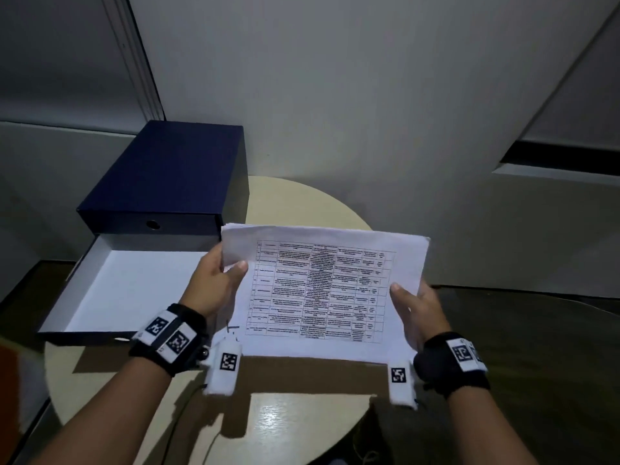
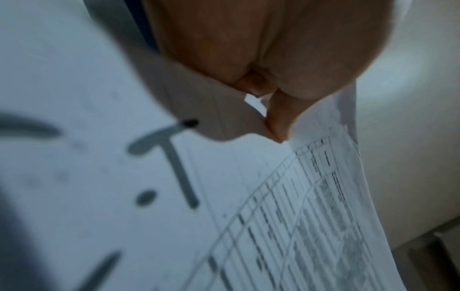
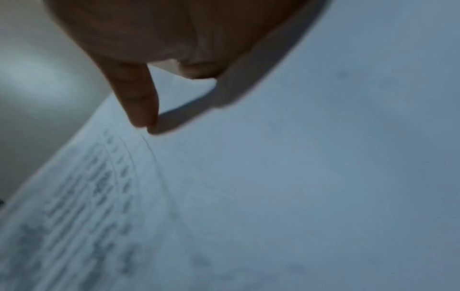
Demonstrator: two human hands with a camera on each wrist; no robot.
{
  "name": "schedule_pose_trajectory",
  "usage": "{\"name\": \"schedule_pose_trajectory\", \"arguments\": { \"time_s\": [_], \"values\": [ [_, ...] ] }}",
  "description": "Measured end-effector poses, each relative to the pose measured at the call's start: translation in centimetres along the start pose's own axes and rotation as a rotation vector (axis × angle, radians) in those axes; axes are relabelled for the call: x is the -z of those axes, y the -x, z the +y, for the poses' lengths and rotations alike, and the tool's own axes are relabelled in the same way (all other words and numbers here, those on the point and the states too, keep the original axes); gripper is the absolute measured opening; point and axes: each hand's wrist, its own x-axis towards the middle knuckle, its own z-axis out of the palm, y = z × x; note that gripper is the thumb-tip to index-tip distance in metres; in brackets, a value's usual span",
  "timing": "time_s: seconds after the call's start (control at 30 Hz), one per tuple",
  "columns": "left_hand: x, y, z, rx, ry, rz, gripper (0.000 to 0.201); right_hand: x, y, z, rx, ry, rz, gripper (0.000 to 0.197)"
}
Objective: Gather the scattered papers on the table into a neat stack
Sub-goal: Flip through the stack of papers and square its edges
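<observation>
From the head view, both hands held the stack of papers [image 1: 322,286] up off the round worktop [image 1: 302,421], with a printed table on the top sheet. The left hand [image 1: 214,280] pinched the stack's edge at about 9 o'clock, thumb on top and fingers behind; the right hand [image 1: 416,310] gripped the edge at about 4 o'clock in the same way. At 10 o'clock from the papers lay an open dark blue box [image 1: 167,182], its white-lined tray [image 1: 134,290] pulled out toward me.

The left wrist view alone showed pen marks [image 2: 171,161] on the sheet near the thumb [image 2: 278,120], too blurred to read. The right wrist view showed only the thumb [image 3: 139,98] pressed on the paper [image 3: 298,177]. The table's print was illegible everywhere, and the fingers under the stack were hidden.
</observation>
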Motion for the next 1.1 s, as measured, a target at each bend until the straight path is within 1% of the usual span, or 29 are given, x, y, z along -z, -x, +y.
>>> {"name": "schedule_pose_trajectory", "arguments": {
  "time_s": [0.03, 0.1, 0.17, 0.23, 0.27, 0.33, 0.4, 0.5, 0.57, 0.6, 0.67, 0.73, 0.77, 0.83, 0.87, 0.9, 0.97, 1.1],
  "values": [
    [0.2, 0.0, -0.5, -0.008, -0.011, -0.021, 0.040, -0.2, 0.1, 0.0, 0.020, -0.024, -0.014, 0.049],
    [0.6, 0.0, -1.6, -0.063, -0.120, -0.028, 0.037, -0.6, 0.5, -0.1, 0.060, -0.005, 0.035, 0.033],
    [1.0, 0.3, -2.9, -0.098, -0.242, 0.016, 0.036, -1.0, 1.0, 0.1, 0.093, 0.095, 0.079, 0.033],
    [1.3, 0.7, -4.7, -0.104, -0.302, 0.070, 0.039, -0.9, 1.5, 1.2, 0.124, 0.275, 0.091, 0.044],
    [1.3, 1.1, -5.5, -0.085, -0.328, 0.085, 0.039, -0.6, 1.7, 2.2, 0.121, 0.365, 0.079, 0.048],
    [0.9, 1.8, -7.1, 0.000, -0.385, 0.096, 0.032, -0.6, 2.2, 4.1, 0.102, 0.468, 0.075, 0.039],
    [0.3, 2.3, -8.0, 0.045, -0.403, 0.106, 0.024, -0.9, 2.6, 5.3, 0.094, 0.456, 0.112, 0.033],
    [0.0, 2.7, -7.8, -0.010, -0.321, 0.146, 0.020, -0.9, 2.9, 5.3, 0.102, 0.417, 0.153, 0.031],
    [0.5, 2.8, -7.6, -0.061, -0.276, 0.143, 0.019, -0.3, 2.7, 5.5, 0.113, 0.411, 0.177, 0.032],
    [0.8, 2.9, -7.6, -0.082, -0.272, 0.126, 0.022, 0.0, 2.8, 5.8, 0.112, 0.416, 0.185, 0.034],
    [0.9, 3.1, -7.5, -0.104, -0.230, 0.101, 0.032, 0.2, 3.1, 6.1, 0.138, 0.378, 0.213, 0.042],
    [0.6, 2.8, -7.0, -0.123, -0.214, 0.118, 0.032, -0.4, 3.0, 5.6, 0.207, 0.312, 0.263, 0.046],
    [0.5, 2.4, -6.9, -0.121, -0.230, 0.137, 0.026, -0.7, 2.8, 5.3, 0.237, 0.295, 0.295, 0.042],
    [0.2, 1.7, -6.9, -0.092, -0.280, 0.187, 0.014, -1.3, 1.9, 4.8, 0.283, 0.305, 0.367, 0.022],
    [0.1, 1.5, -6.8, -0.080, -0.302, 0.209, 0.011, -1.5, 1.5, 4.7, 0.288, 0.316, 0.394, 0.013],
    [0.0, 1.3, -6.8, -0.075, -0.321, 0.226, 0.011, -1.6, 1.1, 4.7, 0.273, 0.321, 0.414, 0.008],
    [-0.1, 1.0, -6.9, -0.067, -0.333, 0.243, 0.012, -1.7, 0.6, 4.8, 0.235, 0.319, 0.439, 0.008],
    [0.1, 0.9, -6.9, -0.052, -0.350, 0.239, 0.011, -1.4, 0.3, 5.2, 0.265, 0.337, 0.462, 0.003]
  ]
}}
